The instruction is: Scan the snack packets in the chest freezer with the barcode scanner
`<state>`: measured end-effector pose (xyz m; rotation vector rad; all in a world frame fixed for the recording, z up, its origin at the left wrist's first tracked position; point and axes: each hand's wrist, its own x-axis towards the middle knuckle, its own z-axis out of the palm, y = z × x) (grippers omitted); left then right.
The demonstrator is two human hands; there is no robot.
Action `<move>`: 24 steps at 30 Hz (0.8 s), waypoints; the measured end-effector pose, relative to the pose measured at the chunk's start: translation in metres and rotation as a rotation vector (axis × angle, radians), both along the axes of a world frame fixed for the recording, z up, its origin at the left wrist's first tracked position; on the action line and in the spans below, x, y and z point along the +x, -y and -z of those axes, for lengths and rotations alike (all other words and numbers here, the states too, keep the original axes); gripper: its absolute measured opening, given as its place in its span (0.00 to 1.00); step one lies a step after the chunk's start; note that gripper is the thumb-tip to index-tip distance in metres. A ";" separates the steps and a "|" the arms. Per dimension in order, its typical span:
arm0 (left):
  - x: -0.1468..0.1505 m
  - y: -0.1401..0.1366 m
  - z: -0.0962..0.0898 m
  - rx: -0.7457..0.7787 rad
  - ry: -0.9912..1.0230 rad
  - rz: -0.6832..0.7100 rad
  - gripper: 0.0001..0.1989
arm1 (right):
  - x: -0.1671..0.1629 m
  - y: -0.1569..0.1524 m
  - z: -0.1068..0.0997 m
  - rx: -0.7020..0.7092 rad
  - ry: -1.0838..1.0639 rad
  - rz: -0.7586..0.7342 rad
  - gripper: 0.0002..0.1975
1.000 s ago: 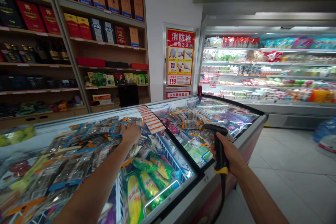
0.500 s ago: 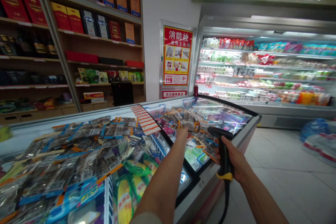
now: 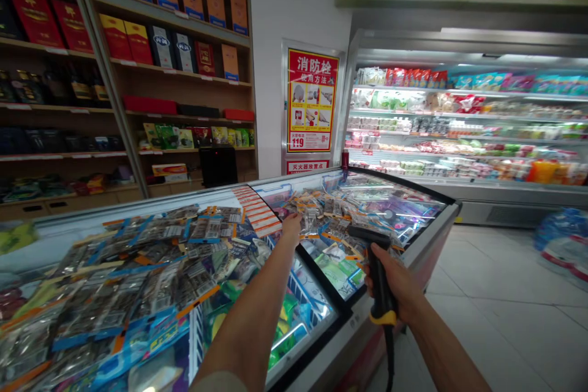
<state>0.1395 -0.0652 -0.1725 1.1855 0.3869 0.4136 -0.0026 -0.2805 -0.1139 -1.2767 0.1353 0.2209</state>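
Note:
A long chest freezer [image 3: 404,251] with glass lids stretches in front of me, its top strewn with many small packets and barcode tags [image 3: 151,257]. My left hand [image 3: 291,225] reaches over the lid and rests on packets near the divider between the two lid sections, beside orange-striped labels [image 3: 257,211]. Whether its fingers grip a packet I cannot tell. My right hand [image 3: 399,285] is closed around the handle of a black barcode scanner [image 3: 374,263] with a yellow band, its head above the right lid and its cable hanging down.
Wooden shelves [image 3: 138,73] of boxed goods stand behind the freezer at left. A red fire-hydrant poster [image 3: 312,101] hangs on the white wall. An open refrigerated display [image 3: 459,122] runs along the right. Tiled floor [image 3: 505,306] lies to the right, with bundled goods [image 3: 565,239] at its far edge.
My left hand moved from the left lid section rightward onto the right section, then slightly back toward the divider. The scanner in my right hand shifted a little left.

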 end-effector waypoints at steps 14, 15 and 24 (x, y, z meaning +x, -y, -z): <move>-0.032 -0.041 -0.021 -0.194 0.089 0.051 0.06 | -0.041 -0.044 -0.010 -0.029 -0.009 -0.148 0.14; -0.032 -0.041 -0.022 -0.190 0.086 0.054 0.06 | -0.042 -0.045 -0.010 -0.031 -0.009 -0.152 0.14; -0.041 -0.055 -0.025 -0.087 0.135 0.080 0.10 | -0.045 -0.053 -0.016 0.031 -0.042 -0.192 0.12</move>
